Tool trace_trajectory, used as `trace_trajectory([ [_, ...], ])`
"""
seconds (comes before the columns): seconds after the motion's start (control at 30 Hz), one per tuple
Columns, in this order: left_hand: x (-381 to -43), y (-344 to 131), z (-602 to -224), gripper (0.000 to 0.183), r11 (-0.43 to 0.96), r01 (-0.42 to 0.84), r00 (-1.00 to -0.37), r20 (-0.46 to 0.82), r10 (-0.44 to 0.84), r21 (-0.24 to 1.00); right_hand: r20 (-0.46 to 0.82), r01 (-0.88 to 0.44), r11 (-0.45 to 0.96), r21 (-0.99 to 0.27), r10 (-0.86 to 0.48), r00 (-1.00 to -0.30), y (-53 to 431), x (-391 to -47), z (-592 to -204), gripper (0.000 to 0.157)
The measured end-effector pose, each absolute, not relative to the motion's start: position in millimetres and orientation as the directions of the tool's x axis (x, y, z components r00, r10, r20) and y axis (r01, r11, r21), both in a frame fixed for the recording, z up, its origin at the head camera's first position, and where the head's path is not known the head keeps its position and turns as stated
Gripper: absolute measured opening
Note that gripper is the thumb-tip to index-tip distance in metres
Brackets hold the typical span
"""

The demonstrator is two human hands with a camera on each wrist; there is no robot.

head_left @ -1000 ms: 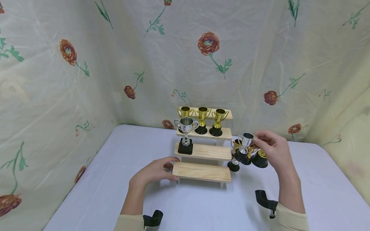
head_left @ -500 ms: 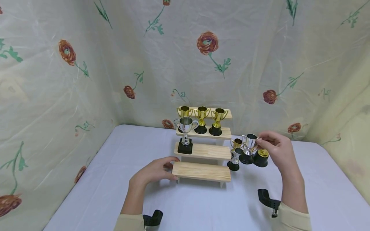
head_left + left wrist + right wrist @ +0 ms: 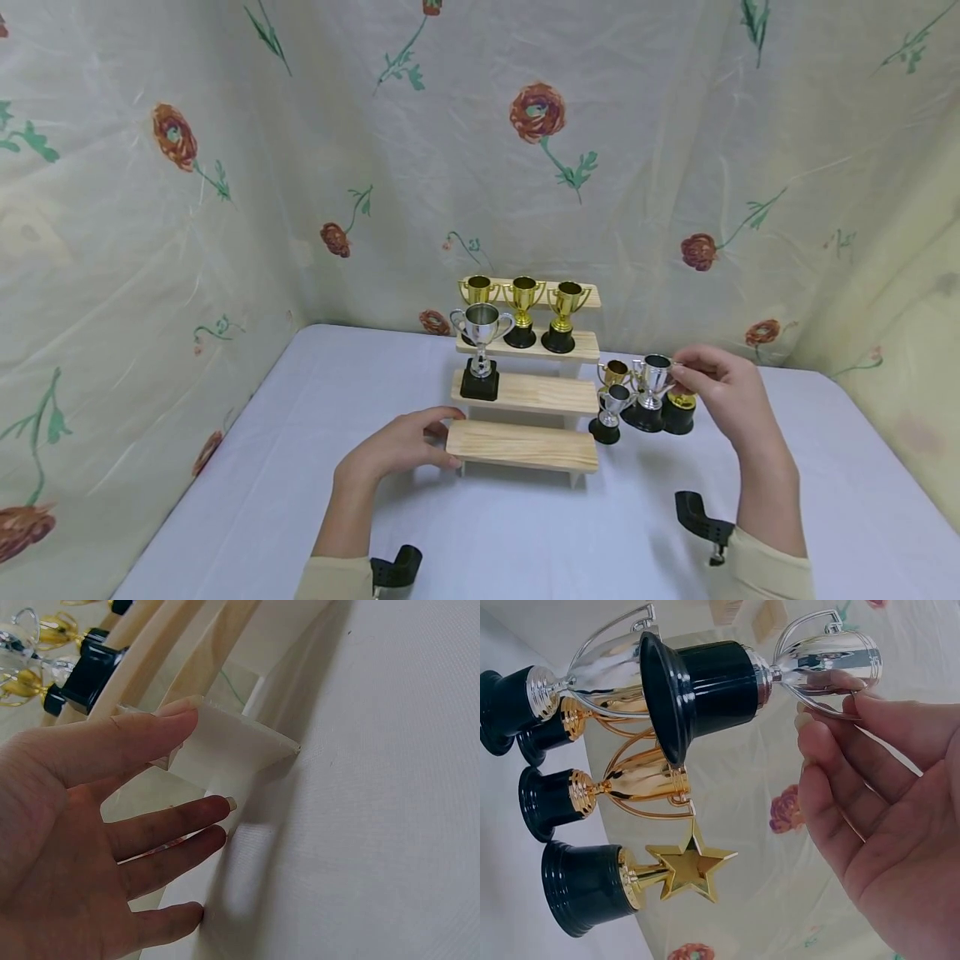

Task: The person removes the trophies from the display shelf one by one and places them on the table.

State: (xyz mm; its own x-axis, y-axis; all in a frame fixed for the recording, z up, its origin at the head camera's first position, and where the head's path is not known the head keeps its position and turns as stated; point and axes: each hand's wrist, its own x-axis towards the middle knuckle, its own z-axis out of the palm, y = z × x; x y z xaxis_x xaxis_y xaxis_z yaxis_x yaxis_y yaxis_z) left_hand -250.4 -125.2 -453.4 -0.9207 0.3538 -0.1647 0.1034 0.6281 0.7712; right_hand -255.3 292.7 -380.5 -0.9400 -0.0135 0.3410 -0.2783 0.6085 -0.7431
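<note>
My right hand (image 3: 716, 392) pinches a small silver trophy cup (image 3: 712, 694) by one handle. In the head view this cup is among the trophies right of the wooden stepped stand (image 3: 525, 446); I cannot tell whether its black base touches the table. Close by are another silver trophy cup (image 3: 613, 404), gold trophy cups (image 3: 641, 784) partly hidden, and a gold star trophy (image 3: 690, 862). Thumb and index finger of my left hand (image 3: 401, 446) grip the left end of the stand's lowest step. Its other fingers (image 3: 169, 829) stretch out loosely.
Three gold trophy cups (image 3: 523, 304) stand in a row on an upper step. A larger silver trophy cup (image 3: 481, 342) stands at the left end of the step below. Behind the white-covered table (image 3: 300, 400) hangs a flowered curtain (image 3: 420, 167).
My right hand has moved a little right and lower with the silver trophy cup, uncovering the smaller silver one. My left hand stays at the stand.
</note>
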Motion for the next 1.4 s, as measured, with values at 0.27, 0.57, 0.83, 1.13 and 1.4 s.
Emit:
trace_trajectory([
  [0.27,-251,-125,-455,0.061,0.637,0.106,-0.919,-0.169,0.356,0.764,0.327,-0.258,0.63,-0.732,-0.007,-0.945,298,-254,-382,0.021],
  [0.57,-252,-124,-455,0.061,0.634,0.099,-0.92,-0.173,0.353,0.767,0.27,-0.171,0.7,-0.694,0.032,-0.962,301,-252,-381,0.025],
  [0.83,-253,-124,-455,0.061,0.64,0.097,-0.92,-0.177,0.351,0.763,0.272,-0.173,0.714,-0.678,0.025,-0.962,304,-254,-386,0.022],
  [1.13,-252,-124,-455,0.06,0.642,0.096,-0.919,-0.179,0.35,0.761,0.21,-0.139,0.706,-0.695,0.014,-0.978,304,-256,-388,0.023],
  [1.4,-251,-124,-454,0.061,0.642,0.092,-0.92,-0.182,0.348,0.762,0.148,-0.1,0.708,-0.699,0.007,-0.989,302,-260,-392,0.023],
])
